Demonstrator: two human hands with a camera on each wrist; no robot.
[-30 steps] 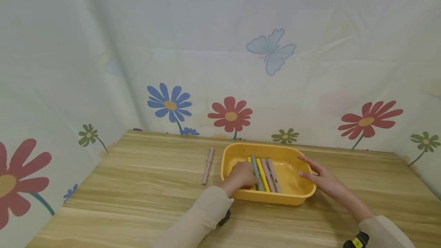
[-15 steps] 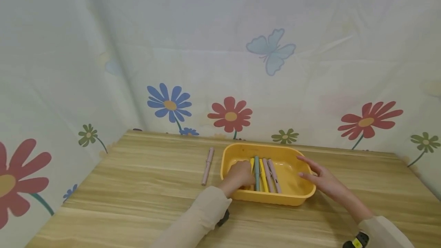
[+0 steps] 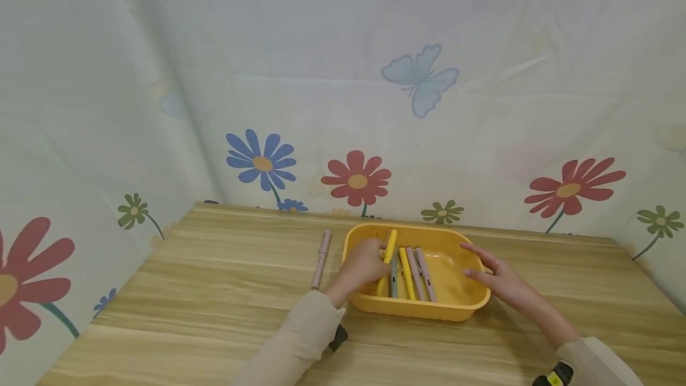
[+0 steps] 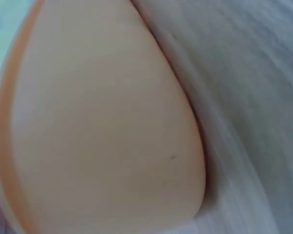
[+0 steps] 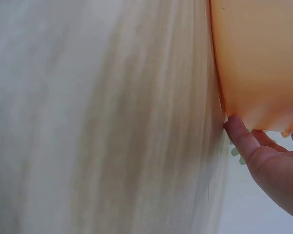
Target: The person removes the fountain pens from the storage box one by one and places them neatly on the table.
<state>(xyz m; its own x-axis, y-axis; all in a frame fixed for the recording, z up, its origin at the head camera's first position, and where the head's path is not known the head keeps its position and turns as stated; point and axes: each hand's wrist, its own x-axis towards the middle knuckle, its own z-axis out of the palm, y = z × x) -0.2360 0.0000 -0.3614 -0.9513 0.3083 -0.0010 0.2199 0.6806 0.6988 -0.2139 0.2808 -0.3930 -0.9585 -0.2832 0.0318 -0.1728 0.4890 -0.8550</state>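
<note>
A yellow plastic basket (image 3: 412, 310) stands on the table. My left hand (image 3: 365, 264) is over its left part and grips a yellow pen (image 3: 390, 246), which is tilted with its upper end raised. Beside it in the basket lie a teal pen (image 3: 393, 279), another yellow pen (image 3: 407, 276) and two pale pink pens (image 3: 415, 276). My right hand (image 3: 501, 279) holds the basket's right end, thumb and a finger over the rim; in the right wrist view, other fingers (image 5: 244, 139) touch the outer wall. The left wrist view shows the basket wall (image 4: 102, 122), not the hand.
A pale pink pen (image 3: 321, 260) lies on the wooden table (image 3: 214, 290), left of the basket. Behind the table hangs a curtain (image 3: 300, 46) printed with flowers and a butterfly.
My left hand has risen slightly and shifted left, bringing the yellow pen up from among the others. The teal pen has moved a little left. My right hand stays in place.
</note>
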